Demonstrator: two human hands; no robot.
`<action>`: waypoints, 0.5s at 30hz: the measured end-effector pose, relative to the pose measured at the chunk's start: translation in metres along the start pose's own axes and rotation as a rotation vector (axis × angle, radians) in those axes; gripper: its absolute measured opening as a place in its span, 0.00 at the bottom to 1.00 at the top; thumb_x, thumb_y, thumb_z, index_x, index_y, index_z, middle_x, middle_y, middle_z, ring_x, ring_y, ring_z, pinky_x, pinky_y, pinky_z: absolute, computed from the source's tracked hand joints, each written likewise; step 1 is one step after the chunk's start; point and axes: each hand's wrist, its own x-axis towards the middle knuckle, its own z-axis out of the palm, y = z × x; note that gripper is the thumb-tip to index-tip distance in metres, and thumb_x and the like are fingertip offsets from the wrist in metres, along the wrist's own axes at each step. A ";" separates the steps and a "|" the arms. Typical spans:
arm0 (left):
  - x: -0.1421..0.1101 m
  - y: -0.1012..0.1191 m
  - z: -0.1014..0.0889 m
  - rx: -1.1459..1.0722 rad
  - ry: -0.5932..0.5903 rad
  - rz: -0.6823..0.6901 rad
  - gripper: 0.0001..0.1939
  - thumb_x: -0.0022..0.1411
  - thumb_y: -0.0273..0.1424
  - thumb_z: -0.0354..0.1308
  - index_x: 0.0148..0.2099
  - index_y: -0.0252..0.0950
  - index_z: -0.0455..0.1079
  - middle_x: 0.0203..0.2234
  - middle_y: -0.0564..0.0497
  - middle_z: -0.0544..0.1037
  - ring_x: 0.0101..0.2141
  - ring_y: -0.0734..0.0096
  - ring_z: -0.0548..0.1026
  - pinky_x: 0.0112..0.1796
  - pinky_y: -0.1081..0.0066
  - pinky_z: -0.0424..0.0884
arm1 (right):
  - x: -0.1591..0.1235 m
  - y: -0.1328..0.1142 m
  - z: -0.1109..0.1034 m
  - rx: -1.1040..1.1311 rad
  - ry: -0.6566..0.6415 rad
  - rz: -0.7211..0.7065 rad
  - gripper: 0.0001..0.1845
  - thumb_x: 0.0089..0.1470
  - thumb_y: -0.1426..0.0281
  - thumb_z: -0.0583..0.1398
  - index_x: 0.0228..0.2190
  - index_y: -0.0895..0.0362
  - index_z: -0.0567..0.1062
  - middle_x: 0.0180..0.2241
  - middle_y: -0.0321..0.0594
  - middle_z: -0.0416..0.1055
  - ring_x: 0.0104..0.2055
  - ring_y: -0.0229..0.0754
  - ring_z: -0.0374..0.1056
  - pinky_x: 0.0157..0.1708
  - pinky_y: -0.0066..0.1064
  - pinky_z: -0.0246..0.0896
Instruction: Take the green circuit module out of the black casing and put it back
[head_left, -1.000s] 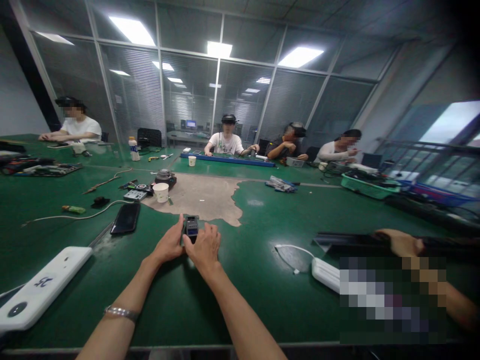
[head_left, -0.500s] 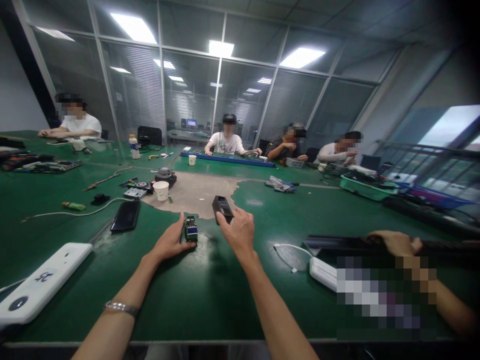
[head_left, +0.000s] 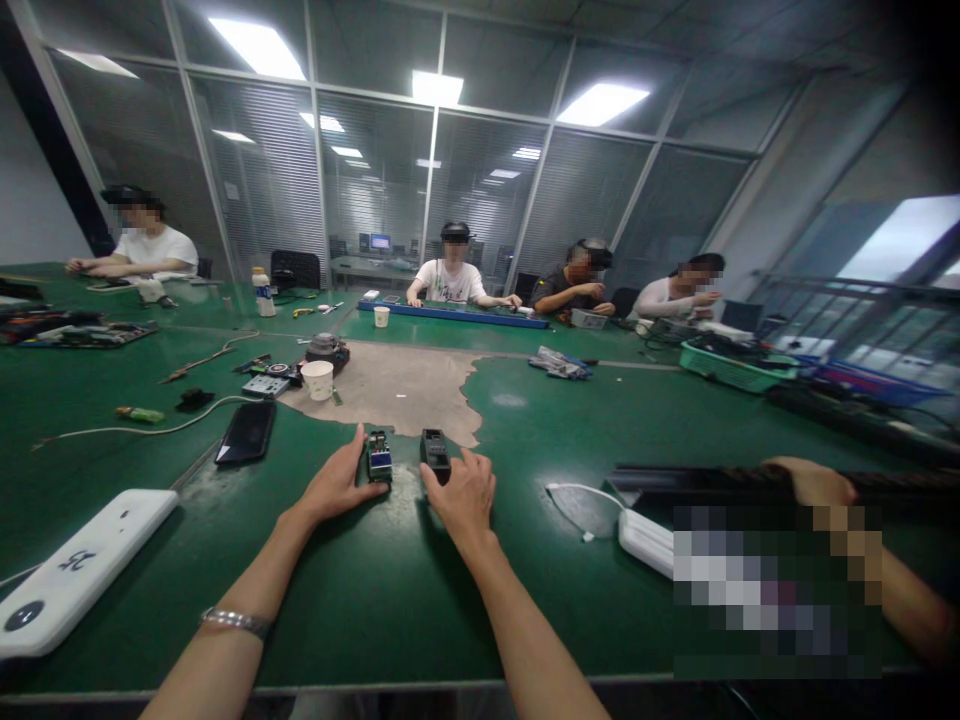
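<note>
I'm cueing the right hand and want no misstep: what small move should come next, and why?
Probably settle the dark casing on the green table and release it: the right hand grips it, a gap separates it from the circuit module at the left hand, and I can't tell whether it touches the table.

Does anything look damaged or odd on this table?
Yes: just beyond the left hand and right hand, the green table shows a tan patch with a ragged edge, as though its covering were torn away.

Your tabletop (head_left: 367, 610): green, tan patch (head_left: 439, 385)
Your cover (head_left: 434, 450): black
Your circuit module (head_left: 379, 447): blue panel (head_left: 381, 461)
Your bracelet (head_left: 235, 622): silver
</note>
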 end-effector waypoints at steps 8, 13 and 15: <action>0.000 -0.001 0.000 0.017 -0.015 0.011 0.59 0.59 0.49 0.65 0.76 0.33 0.30 0.69 0.29 0.55 0.67 0.39 0.59 0.64 0.44 0.57 | -0.008 0.004 -0.003 -0.033 0.029 -0.003 0.37 0.53 0.44 0.64 0.49 0.63 0.76 0.57 0.60 0.68 0.58 0.62 0.59 0.53 0.48 0.55; 0.000 0.000 0.000 0.037 -0.017 0.009 0.59 0.60 0.49 0.65 0.76 0.35 0.30 0.69 0.29 0.55 0.67 0.39 0.59 0.63 0.44 0.58 | -0.006 0.007 0.000 0.005 0.048 0.019 0.37 0.53 0.44 0.64 0.51 0.62 0.75 0.58 0.59 0.67 0.59 0.62 0.58 0.53 0.48 0.56; 0.000 0.001 -0.001 0.038 -0.016 0.010 0.59 0.60 0.50 0.65 0.76 0.34 0.30 0.70 0.29 0.54 0.67 0.39 0.58 0.64 0.45 0.57 | -0.005 0.006 0.001 0.022 0.048 0.012 0.35 0.54 0.45 0.64 0.49 0.61 0.76 0.58 0.58 0.67 0.60 0.61 0.58 0.54 0.48 0.56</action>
